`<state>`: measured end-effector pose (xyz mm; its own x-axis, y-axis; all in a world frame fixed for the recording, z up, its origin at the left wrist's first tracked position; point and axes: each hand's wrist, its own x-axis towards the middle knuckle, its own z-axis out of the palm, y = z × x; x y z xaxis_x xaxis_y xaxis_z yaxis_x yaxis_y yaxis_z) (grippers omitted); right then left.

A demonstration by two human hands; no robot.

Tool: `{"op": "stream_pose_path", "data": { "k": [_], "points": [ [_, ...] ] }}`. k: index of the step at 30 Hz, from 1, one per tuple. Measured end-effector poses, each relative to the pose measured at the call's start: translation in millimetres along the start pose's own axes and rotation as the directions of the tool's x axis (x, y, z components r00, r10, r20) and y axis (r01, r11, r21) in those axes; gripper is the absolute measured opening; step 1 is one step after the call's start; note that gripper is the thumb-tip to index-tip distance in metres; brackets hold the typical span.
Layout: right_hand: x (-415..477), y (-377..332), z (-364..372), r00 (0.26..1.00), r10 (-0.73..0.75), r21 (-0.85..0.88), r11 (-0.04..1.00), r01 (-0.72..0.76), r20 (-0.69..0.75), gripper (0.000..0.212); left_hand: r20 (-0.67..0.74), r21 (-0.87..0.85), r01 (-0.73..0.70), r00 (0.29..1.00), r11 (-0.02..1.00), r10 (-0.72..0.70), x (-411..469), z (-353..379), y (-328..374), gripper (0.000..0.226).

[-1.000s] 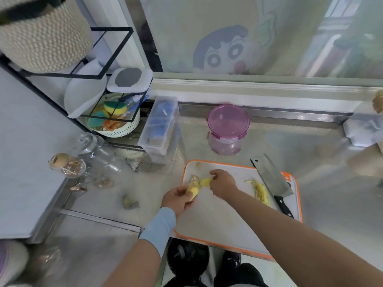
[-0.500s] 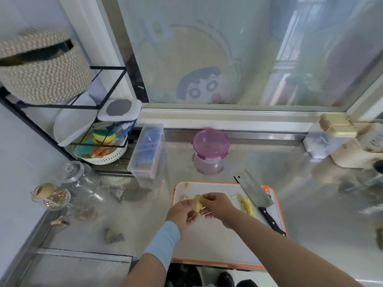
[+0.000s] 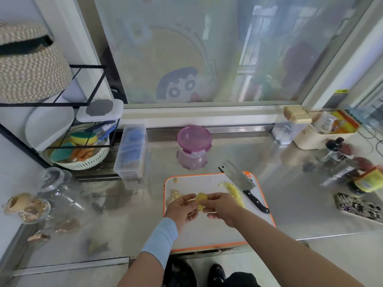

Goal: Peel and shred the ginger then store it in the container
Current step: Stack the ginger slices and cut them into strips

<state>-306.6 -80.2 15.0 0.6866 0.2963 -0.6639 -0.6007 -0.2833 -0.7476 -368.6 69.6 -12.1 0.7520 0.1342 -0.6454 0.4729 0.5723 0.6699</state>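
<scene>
Both hands — left hand [image 3: 182,208], right hand [image 3: 220,208] — pinch peeled ginger piece [image 3: 200,200] over cutting board [image 3: 207,235]. Some ginger shreds [image 3: 233,191] done beside cleaver [image 3: 238,179]. Purple-lidded container [image 3: 194,146] closed — more shredding and storing left.

- No word or number can be read anywhere.
- The small yellow sticker [image 3: 342,91] on the window frame bears dark marks, too small to make out.
- Printing on the packets [image 3: 327,123] in the cream box is blurred.
</scene>
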Motion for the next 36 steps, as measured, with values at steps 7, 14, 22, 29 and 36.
{"op": "stream_pose_path", "data": {
  "k": [7,14,22,29,36],
  "points": [
    [-4,21,-9,0.995,0.049,0.085,0.995,-0.042,-0.088,0.028,-0.001,0.101,0.009,1.0,0.995,-0.009,0,9,-19,0.024],
    [18,32,-32,0.985,0.138,0.184,0.976,-0.118,-0.102,0.029,-0.013,0.115,0.085,0.996,0.99,-0.084,23,23,-24,0.015],
    [42,40,-41,0.973,0.229,0.317,0.921,-0.229,0.036,0.024,-0.023,-0.017,0.16,0.987,0.987,-0.161,37,29,-35,0.02],
    [51,43,-47,0.965,0.254,0.285,0.922,-0.263,0.068,0.021,-0.065,0.017,0.164,0.985,0.986,-0.162,43,30,-40,0.017],
    [44,42,-48,0.978,0.197,0.097,0.977,-0.189,-0.072,0.018,-0.241,0.253,0.086,0.97,0.964,-0.023,43,40,-45,0.008]
  ]
}}
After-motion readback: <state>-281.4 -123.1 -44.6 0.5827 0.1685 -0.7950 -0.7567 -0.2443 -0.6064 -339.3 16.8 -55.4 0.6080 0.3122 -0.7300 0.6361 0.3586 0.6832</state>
